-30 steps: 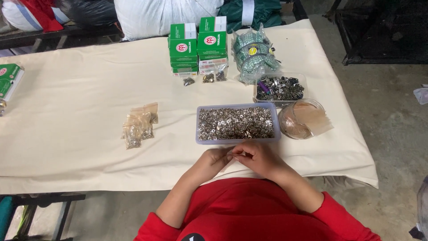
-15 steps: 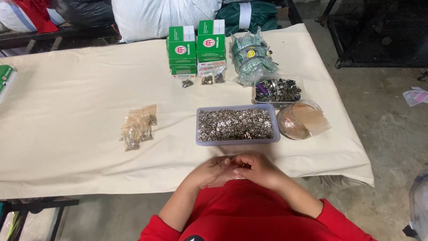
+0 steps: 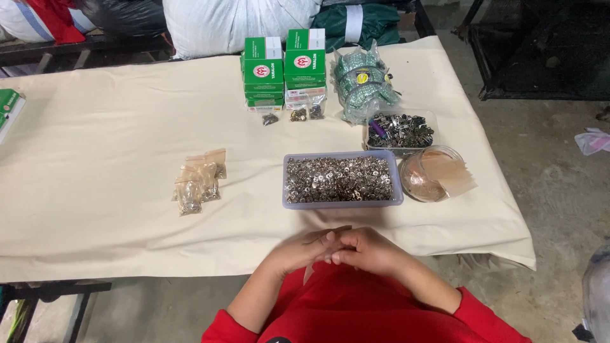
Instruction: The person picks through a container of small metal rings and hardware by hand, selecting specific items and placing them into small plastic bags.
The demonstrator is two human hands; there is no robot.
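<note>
A matt, cream cloth (image 3: pixel 114 127) covers the table, smooth with faint creases. The pale plastic tray (image 3: pixel 343 201) holds small shiny metal fasteners (image 3: pixel 337 179). The little packets (image 3: pixel 198 181) are clear glossy plastic film with metal bits inside. The green and white boxes (image 3: pixel 284 67) look like matt cardboard. A round clear bowl (image 3: pixel 427 176) holds thin, glossy brownish bags. The sleeves (image 3: pixel 483 314) are soft red cloth.

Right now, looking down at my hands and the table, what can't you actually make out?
- What the left hand and right hand pinch: the fingers meet over it, and only a pale clear sliver shows below.
- The small metal pieces in the lilac tray: too small to tell their kind.
- Contents of the small filled bags: too small.
- The green box at the left: cut off by the picture edge.
</note>
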